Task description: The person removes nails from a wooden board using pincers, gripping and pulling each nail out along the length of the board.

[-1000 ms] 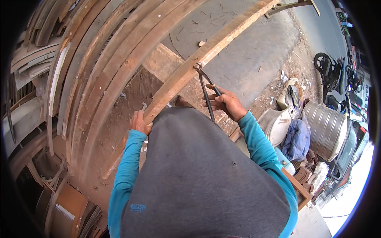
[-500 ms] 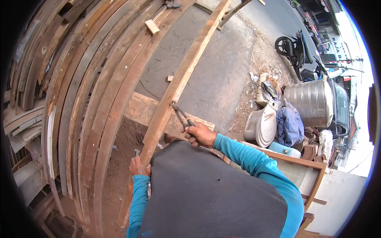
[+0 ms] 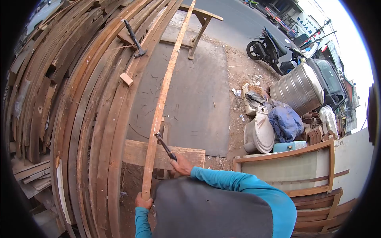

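The left hand (image 3: 144, 201) wraps the near end of a long board (image 3: 162, 101), which crosses a bench (image 3: 135, 152). The right hand (image 3: 181, 164) closes around pincers (image 3: 164, 146), their head at the board's edge (a firm left grip probably steadies the work best).
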The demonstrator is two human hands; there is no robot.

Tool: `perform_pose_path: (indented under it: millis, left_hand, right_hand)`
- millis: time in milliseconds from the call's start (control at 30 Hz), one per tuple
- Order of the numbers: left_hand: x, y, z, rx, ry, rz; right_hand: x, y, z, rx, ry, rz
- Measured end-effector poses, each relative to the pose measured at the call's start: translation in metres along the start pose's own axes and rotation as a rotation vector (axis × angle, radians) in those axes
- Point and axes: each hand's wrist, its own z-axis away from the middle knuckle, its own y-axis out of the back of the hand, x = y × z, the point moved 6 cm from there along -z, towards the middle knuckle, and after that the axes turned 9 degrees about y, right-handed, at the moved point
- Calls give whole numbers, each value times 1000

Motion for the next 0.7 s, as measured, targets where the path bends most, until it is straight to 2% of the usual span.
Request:
perform_pose_path:
  millis: [33, 67, 100, 167, 367, 700]
  left_hand:
    - [-15, -9, -4, -6, 7, -43]
    - [-7, -8, 3, -19, 66, -71]
    - [7, -2, 14, 33, 32, -113]
    - [9, -5, 19, 81, 69, -235]
    - [15, -15, 30, 173, 73, -356]
    - [29, -16, 41, 259, 54, -401]
  right_hand:
    - [-13, 23, -4, -47, -143, -177]
    - [12, 31, -12, -16, -112, -326]
    - [-1, 55, -17, -14, -221, -503]
    - [-2, 82, -26, -74, -380, -656]
    - [-14, 102, -13, -436, -483, -675]
    - [-16, 103, -30, -711, -526, -570]
